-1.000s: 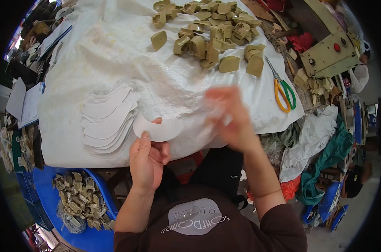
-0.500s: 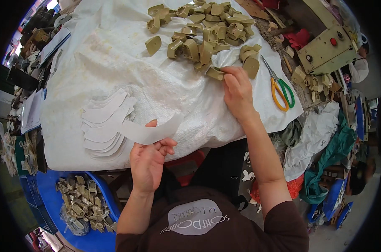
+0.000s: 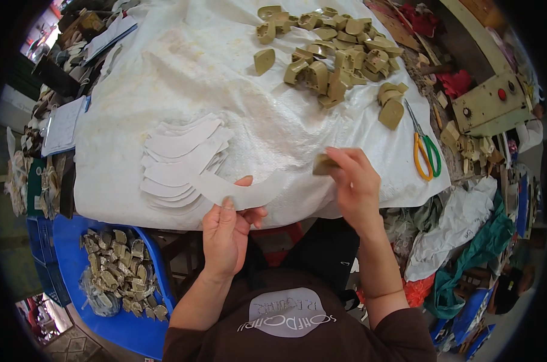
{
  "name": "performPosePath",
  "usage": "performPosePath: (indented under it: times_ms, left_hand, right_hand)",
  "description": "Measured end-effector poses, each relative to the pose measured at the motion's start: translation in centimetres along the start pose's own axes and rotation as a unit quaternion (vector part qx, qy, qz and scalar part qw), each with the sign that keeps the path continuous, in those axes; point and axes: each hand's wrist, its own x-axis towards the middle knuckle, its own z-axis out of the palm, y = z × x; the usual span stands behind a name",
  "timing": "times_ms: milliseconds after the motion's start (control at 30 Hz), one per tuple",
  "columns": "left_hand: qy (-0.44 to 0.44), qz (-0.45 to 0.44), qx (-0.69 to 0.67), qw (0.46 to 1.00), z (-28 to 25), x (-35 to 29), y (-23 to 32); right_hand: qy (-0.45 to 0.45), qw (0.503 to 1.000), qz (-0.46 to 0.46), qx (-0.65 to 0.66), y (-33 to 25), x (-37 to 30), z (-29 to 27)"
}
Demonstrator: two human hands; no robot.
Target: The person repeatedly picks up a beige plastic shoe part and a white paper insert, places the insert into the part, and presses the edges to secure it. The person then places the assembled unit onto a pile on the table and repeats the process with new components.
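Observation:
My left hand [image 3: 226,232] pinches a white curved strip [image 3: 258,194], thumb on top and fingers beneath. The strip's left end overlaps a fanned stack of similar white pieces [image 3: 180,158]. To the right, my right hand [image 3: 357,186], slightly blurred, grips one olive-coloured shoe heel [image 3: 325,165] above the cloth. A pile of such olive heels [image 3: 340,60] lies at the far side, with a few stacked heels [image 3: 392,110] apart on its right. Scissors [image 3: 425,145] with one yellow and one green handle lie right of my right hand, their blades pointing away.
White woven sheeting [image 3: 165,72] covers the table. A blue tub [image 3: 159,265] with many wrapped heels stands below its near left edge. On the right are a machine box [image 3: 493,105] with a red button and crumpled white and green bags [image 3: 454,229]. A clipboard [image 3: 65,127] is at left.
My right hand has drawn back from the heel pile toward me, carrying one heel. My left hand still holds the strip, its thumb now on top. The whole view has shifted somewhat.

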Motion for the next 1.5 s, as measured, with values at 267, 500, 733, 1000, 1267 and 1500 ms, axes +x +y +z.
performPosePath:
  times_ms: [267,500,733,1000,1267,1500]
  left_hand:
    - [-0.048,0.019,-0.019,0.998,1.8,-1.3,-0.2]
    - [-0.073,0.010,-0.033,0.997,2.3,-1.8,0.4]
    - [-0.025,0.002,0.075,0.997,2.5,-2.8,0.2]
    - [-0.083,0.115,0.260,0.955,0.8,-2.1,0.5]
    - [0.022,0.199,0.435,0.878,1.7,-1.7,1.8]
    - [-0.005,0.308,0.532,0.789,1.5,-1.7,0.2]
  right_hand:
    - [0.092,0.961,-0.158,0.206,-5.3,-2.0,4.4]
    - [0.097,0.961,-0.179,0.188,-5.2,-2.4,4.8]
    - [0.112,0.963,-0.185,0.161,-4.8,-2.6,5.3]
    - [0.103,0.975,-0.193,0.049,-4.3,-2.3,5.0]
    - [-0.033,0.978,-0.153,-0.139,-6.6,-2.0,2.2]
    - [-0.079,0.981,-0.110,-0.135,-6.4,-2.1,2.3]
